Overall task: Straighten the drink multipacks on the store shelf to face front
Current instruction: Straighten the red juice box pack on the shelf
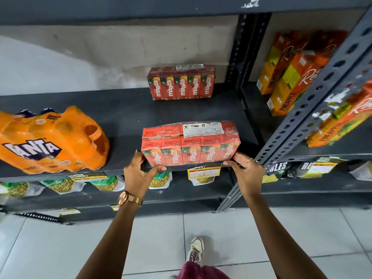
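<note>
Both arms reach up and forward to shelf (124,117) front edge. Left hand (138,174) and right hand (246,170) spread apart, fingers loosely extended, flanking front Maaza multipack (191,146) at its lower corners; firm grip not discernible. Second Maaza multipack (181,82) at rear edge. Fanta multipack (52,139) tilted at left.

You're reading "Maaza" on both red multipacks (191,144), "Fanta" on the orange pack (50,141), "Pineapple" on the cartons (285,101).

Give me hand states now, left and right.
Left hand: open, fingers against the left end of the front juice pack.
Right hand: open, flat by the pack's right end; contact unclear.
</note>
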{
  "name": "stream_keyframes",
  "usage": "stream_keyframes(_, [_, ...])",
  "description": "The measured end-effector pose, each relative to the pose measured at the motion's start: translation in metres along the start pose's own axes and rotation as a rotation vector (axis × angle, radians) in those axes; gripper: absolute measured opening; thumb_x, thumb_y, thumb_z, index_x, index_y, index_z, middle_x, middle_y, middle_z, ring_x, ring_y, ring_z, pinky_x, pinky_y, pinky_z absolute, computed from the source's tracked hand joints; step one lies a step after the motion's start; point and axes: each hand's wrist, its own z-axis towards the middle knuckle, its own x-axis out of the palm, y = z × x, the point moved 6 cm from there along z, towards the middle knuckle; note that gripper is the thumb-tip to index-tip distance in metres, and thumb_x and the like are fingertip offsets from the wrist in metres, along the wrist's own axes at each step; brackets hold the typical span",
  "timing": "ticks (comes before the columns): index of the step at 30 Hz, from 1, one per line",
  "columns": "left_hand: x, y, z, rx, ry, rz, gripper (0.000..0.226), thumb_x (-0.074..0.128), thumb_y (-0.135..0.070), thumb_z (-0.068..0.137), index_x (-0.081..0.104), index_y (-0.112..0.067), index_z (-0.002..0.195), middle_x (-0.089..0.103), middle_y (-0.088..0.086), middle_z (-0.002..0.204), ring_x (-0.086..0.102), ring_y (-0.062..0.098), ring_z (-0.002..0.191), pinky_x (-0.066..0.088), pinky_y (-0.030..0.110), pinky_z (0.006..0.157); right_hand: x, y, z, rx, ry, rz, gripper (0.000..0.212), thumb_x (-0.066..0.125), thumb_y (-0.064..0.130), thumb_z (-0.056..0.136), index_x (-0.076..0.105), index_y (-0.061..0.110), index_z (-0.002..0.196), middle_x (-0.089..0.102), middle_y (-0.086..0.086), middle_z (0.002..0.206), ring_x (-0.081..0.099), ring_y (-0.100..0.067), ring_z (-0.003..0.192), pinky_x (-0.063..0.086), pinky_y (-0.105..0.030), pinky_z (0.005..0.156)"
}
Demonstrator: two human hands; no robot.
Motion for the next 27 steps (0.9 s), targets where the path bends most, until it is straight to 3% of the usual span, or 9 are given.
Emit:
stream_keyframes(4, [-0.002,-0.001,0.000,0.025,-0.006,-0.032,0.048,0.088,-0.019,0.062,0.064,-0.008,0.102,0.068,-0.005,0.099,0.066,0.014,0.089,0.048,0.016,0.074,-0.001,-0.001,0.001,-0.049,0.015,0.000,0.037,0.082,0.012,0.072,0.073,0.003,0.106,0.076,-0.009,0.100,0.074,-0.020,0.091,0.059,-0.032,0.080])
stream_keyframes(7, [-0.005,0.001,0.000,0.032,-0.016,-0.028,0.045,0.087,-0.017,0.064,0.065,-0.005,0.101,0.072,0.003,0.100,0.066,0.015,0.089,0.051,0.023,0.075,0.001,-0.003,0.003,-0.037,0.031,0.021,0.037,0.083,0.013,0.071,0.074,0.001,0.104,0.076,-0.011,0.100,0.074,-0.023,0.091,0.059,-0.036,0.081])
stream_keyframes(11, [-0.006,0.003,-0.001,0.053,-0.020,0.005,0.042,0.085,-0.014,0.067,0.064,-0.002,0.102,0.073,0.010,0.101,0.066,0.016,0.088,0.052,0.025,0.074,0.000,-0.003,0.000,-0.073,0.062,0.016,0.043,0.085,0.014,0.066,0.073,0.002,0.106,0.073,-0.002,0.101,0.073,-0.017,0.092,0.056,-0.020,0.083])
stream_keyframes(14, [-0.007,0.003,-0.002,0.062,-0.018,0.021,0.044,0.084,-0.012,0.068,0.063,-0.001,0.105,0.073,0.014,0.103,0.065,0.016,0.090,0.049,0.018,0.075,0.000,-0.005,-0.002,-0.057,0.076,-0.013,0.048,0.087,0.013,0.064,0.072,0.001,0.108,0.074,-0.011,0.106,0.073,-0.022,0.095,0.059,-0.036,0.083])
stream_keyframes(17, [-0.006,0.002,-0.004,0.086,-0.044,0.054,0.041,0.084,-0.008,0.067,0.064,0.002,0.102,0.074,0.015,0.098,0.064,0.026,0.110,0.046,0.033,0.096,0.001,-0.003,-0.004,-0.049,-0.006,-0.046,0.041,0.086,0.014,0.066,0.075,0.000,0.102,0.076,-0.014,0.097,0.075,-0.028,0.079,0.061,-0.045,0.072])
stream_keyframes(20, [-0.003,0.006,-0.007,0.088,-0.079,0.080,0.033,0.083,-0.006,0.068,0.064,0.002,0.093,0.075,0.010,0.088,0.063,0.018,0.110,0.030,0.051,0.113,0.003,0.002,-0.005,-0.090,-0.065,-0.087,0.034,0.086,0.011,0.066,0.076,-0.001,0.097,0.077,-0.014,0.091,0.074,-0.030,0.068,0.060,-0.045,0.061])
stream_keyframes(24, [-0.001,0.013,-0.006,0.066,-0.036,0.067,0.042,0.085,-0.008,0.065,0.065,0.000,0.100,0.073,0.018,0.100,0.049,0.030,0.122,0.049,0.059,0.094,0.004,-0.001,-0.005,-0.107,-0.096,-0.039,0.027,0.085,0.000,0.065,0.077,-0.001,0.090,0.077,-0.015,0.091,0.075,-0.025,0.078,0.062,-0.046,0.065])
stream_keyframes(27, [-0.003,0.014,-0.005,0.058,0.004,0.048,0.048,0.084,-0.013,0.066,0.061,-0.006,0.107,0.071,0.019,0.107,0.060,0.045,0.113,0.057,0.058,0.077,0.007,-0.005,-0.008,-0.063,-0.113,-0.018,0.030,0.084,0.003,0.067,0.076,-0.003,0.095,0.076,-0.016,0.093,0.075,-0.027,0.085,0.062,-0.049,0.072])
